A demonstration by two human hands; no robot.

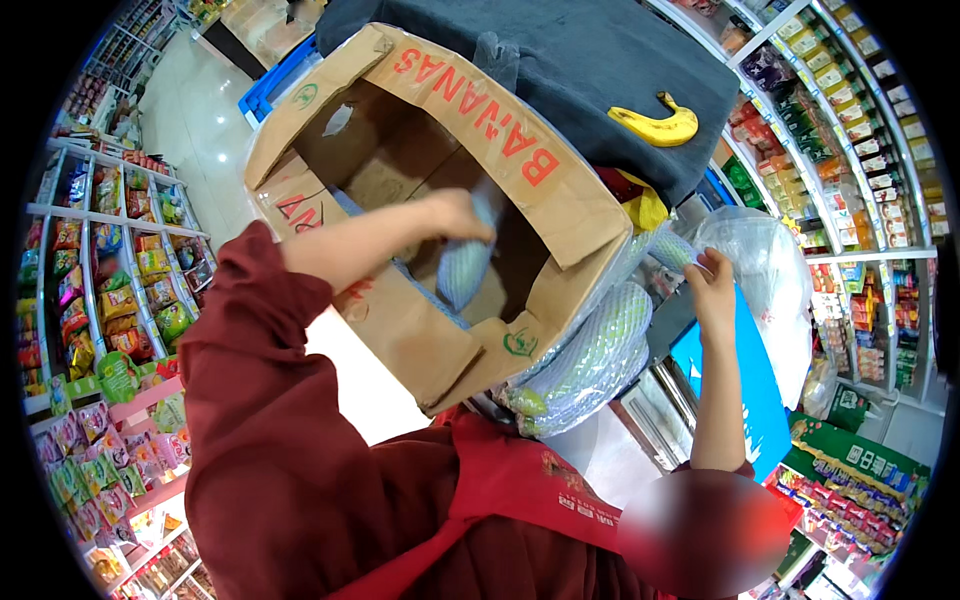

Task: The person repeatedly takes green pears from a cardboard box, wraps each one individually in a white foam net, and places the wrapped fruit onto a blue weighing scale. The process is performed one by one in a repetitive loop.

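A cardboard banana carton point(517, 112) stands before me with its flaps folded back, bearing printed red letters. My left hand point(454, 214) reaches over its opening, gripping a blurred bluish foam-net bundle point(465, 277); whether fruit is inside, I cannot tell. To the right, the fingers of my right hand point(712, 277) pinch the end of a pale foam-net sleeve point(671, 247). Greenish bananas point(581, 371) in white foam netting and clear plastic press against the carton's near right side. Past its right corner, a yellow-and-red item point(645, 206) is partly hidden.
A single yellow banana point(660, 127) lies on a dark grey cloth point(592, 52) behind the carton. Clear plastic bags point(757, 262) and a bright blue panel point(750, 390) are at right. Snack shelves point(112, 262) line the left, more shelves point(847, 135) the right. A blue crate point(281, 79) stands at upper left.
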